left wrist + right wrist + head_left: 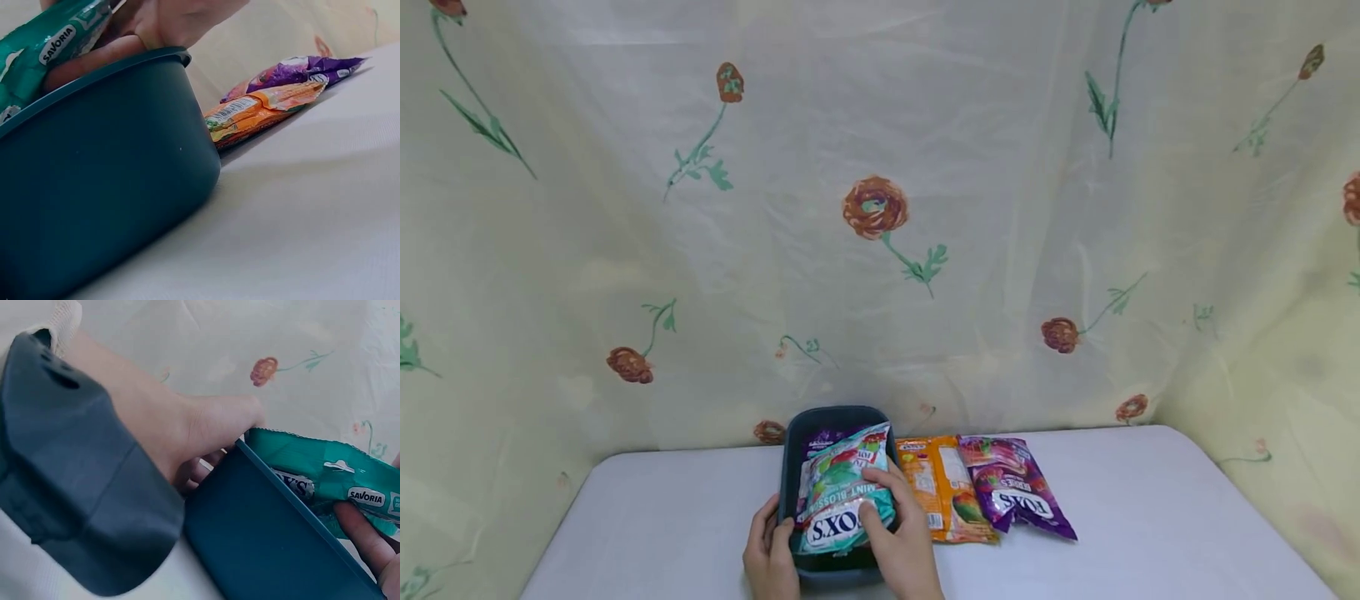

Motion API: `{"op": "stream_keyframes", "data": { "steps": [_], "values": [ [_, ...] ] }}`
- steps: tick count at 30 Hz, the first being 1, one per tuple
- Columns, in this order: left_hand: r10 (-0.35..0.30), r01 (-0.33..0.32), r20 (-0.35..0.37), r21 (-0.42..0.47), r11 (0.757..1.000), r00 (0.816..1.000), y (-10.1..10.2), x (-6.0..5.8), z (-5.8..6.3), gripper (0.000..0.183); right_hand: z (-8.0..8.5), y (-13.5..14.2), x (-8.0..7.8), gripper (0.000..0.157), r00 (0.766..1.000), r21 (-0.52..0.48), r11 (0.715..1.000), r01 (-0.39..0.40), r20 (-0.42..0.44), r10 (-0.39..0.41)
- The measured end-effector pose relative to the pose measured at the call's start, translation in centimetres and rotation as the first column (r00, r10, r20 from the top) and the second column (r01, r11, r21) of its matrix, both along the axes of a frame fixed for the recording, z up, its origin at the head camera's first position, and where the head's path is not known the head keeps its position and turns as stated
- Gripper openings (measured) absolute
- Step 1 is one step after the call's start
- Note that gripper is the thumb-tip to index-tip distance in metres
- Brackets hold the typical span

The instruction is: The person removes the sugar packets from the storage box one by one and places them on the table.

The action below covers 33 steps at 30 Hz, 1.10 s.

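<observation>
A dark teal plastic bin (837, 577) stands on the table. My right hand (901, 533) grips a green mint candy bag (842, 492) at the bin's mouth, its thumb on the printed front. In the left wrist view, a finger of that hand reaches under the green bag, inside the rim. My left hand (771, 554) holds the bin's left wall, thumb at the rim and fingers outside. The right wrist view has the left thumb close to a corner of the bag. Underneath lies a purple bag (823, 439), mostly hidden.
Right of the bin lie an orange candy bag (936, 483) and a purple berry candy bag (1018, 487), side by side. They rest on a white table (662, 525). A flower-patterned curtain (985, 250) hangs behind and at both sides.
</observation>
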<state>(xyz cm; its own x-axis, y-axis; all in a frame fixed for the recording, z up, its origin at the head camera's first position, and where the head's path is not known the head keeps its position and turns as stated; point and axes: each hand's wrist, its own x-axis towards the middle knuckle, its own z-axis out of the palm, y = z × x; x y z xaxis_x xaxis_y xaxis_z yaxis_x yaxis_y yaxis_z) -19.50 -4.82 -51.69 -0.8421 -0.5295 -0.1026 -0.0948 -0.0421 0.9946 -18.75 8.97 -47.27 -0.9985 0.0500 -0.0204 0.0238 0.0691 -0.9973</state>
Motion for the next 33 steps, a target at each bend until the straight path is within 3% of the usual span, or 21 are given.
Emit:
{"op": "stream_keyframes", "data": {
  "steps": [14, 33],
  "values": [
    [0.008, -0.007, -0.058, 0.023, 1.000, 0.998, 0.0, -0.2, -0.7, 0.041, -0.6, 2.1, 1.1, 0.039, 0.999, -0.002, 0.999, 0.047, 0.000, -0.047],
    [-0.020, 0.024, -0.090, 0.040, 0.999, 0.996, -0.2, -0.3, -0.6, 0.040, -1.1, 4.7, 2.2, 0.053, 0.999, -0.127, 0.992, -0.028, 0.030, 0.032]
  ]
}}
